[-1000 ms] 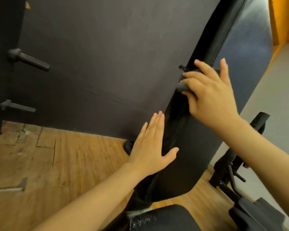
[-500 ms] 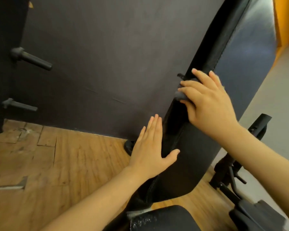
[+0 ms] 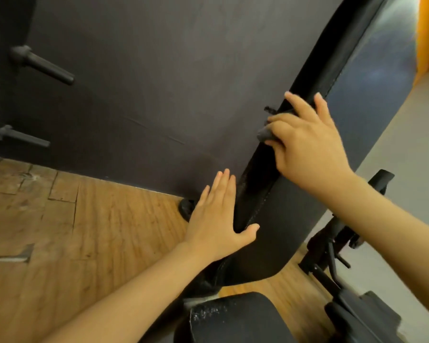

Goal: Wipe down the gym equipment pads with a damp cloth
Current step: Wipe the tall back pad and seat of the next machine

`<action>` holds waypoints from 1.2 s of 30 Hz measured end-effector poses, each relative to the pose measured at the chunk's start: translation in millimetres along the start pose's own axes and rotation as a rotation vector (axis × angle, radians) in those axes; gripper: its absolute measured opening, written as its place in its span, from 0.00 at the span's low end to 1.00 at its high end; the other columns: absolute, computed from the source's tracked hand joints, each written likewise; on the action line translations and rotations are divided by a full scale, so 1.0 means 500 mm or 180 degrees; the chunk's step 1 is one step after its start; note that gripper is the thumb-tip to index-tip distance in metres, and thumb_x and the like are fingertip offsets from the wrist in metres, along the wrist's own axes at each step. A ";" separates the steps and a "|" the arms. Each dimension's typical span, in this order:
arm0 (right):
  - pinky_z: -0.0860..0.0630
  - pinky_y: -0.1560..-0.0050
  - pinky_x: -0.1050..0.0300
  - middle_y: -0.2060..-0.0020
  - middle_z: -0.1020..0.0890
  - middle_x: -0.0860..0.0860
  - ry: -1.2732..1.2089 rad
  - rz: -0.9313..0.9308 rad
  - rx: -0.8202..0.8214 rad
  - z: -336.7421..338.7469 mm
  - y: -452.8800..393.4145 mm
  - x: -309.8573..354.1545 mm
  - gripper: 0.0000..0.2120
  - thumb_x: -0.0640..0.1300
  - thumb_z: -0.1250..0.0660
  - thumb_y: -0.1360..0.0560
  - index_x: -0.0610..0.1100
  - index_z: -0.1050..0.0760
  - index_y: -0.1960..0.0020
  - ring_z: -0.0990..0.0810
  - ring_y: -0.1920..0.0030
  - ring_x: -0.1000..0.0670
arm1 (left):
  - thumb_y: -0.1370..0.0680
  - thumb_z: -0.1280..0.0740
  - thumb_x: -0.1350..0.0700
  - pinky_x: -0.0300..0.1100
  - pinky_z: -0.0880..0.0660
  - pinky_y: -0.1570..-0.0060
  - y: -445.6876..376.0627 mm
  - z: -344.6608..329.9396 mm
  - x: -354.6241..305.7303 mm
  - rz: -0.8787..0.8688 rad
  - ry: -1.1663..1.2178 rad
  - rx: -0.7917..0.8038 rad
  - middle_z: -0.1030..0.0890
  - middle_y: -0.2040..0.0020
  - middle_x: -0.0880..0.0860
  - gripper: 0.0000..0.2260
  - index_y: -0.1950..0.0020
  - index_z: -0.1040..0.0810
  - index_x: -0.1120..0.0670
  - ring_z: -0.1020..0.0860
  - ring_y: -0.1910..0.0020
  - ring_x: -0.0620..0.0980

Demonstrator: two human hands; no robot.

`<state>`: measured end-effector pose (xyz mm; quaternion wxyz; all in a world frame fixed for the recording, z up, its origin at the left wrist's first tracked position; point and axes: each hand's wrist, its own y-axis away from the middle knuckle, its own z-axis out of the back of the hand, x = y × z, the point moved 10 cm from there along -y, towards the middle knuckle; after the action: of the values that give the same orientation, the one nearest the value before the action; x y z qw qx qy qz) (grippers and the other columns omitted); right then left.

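Note:
A long black back pad [image 3: 357,125] of a gym bench stands tilted up, running from lower centre to upper right. My right hand [image 3: 307,144] presses a small grey cloth [image 3: 264,134] against the pad's left side edge; only a corner of the cloth shows under the fingers. My left hand [image 3: 218,219] lies flat with fingers together against the same edge lower down, thumb hooked onto the pad's front. A black seat pad [image 3: 233,320] with white specks sits at the bottom centre.
A dark wall panel [image 3: 159,82] stands right behind the pad, with two grey pegs [image 3: 42,64] sticking out at left. Worn wooden floor [image 3: 72,231] lies below. The black bench frame and adjuster [image 3: 332,243] are at lower right, beside grey flooring.
My right hand with the cloth has slid a little down the pad's side edge. My left hand has stayed in place on the edge.

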<state>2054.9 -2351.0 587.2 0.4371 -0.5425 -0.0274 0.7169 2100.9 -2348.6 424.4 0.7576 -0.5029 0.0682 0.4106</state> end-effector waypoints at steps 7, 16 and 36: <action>0.47 0.30 0.42 0.45 0.19 0.48 -0.0057 0.0746 0.0540 -0.085 0.131 0.166 0.16 0.47 0.42 0.29 0.44 0.19 0.50 0.29 0.34 0.41 | 0.24 0.43 0.36 0.46 0.59 0.24 0.011 -0.007 0.002 -0.0091 0.0048 0.0162 0.61 0.22 0.50 0.39 0.21 0.56 0.53 0.67 0.26 0.44; 0.52 0.30 0.40 0.43 0.20 0.46 0.0055 0.0016 0.0235 -0.030 0.061 0.072 0.12 0.41 0.36 0.28 0.42 0.20 0.47 0.35 0.30 0.40 | 0.29 0.56 0.32 0.42 0.61 0.27 0.025 -0.020 0.016 0.0076 0.0112 0.0053 0.60 0.21 0.52 0.43 0.22 0.61 0.56 0.67 0.28 0.42; 0.49 0.31 0.44 0.46 0.18 0.47 -0.0051 0.0736 0.0698 -0.128 0.186 0.240 0.18 0.44 0.45 0.29 0.42 0.19 0.49 0.29 0.34 0.41 | 0.29 0.49 0.34 0.45 0.61 0.25 0.090 -0.087 0.055 0.0352 0.0403 0.0363 0.60 0.21 0.50 0.42 0.21 0.57 0.54 0.67 0.25 0.43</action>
<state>2047.4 -2357.4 423.0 0.4080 -0.4853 0.1102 0.7654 2101.4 -2362.2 357.5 0.7554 -0.4793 0.1668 0.4145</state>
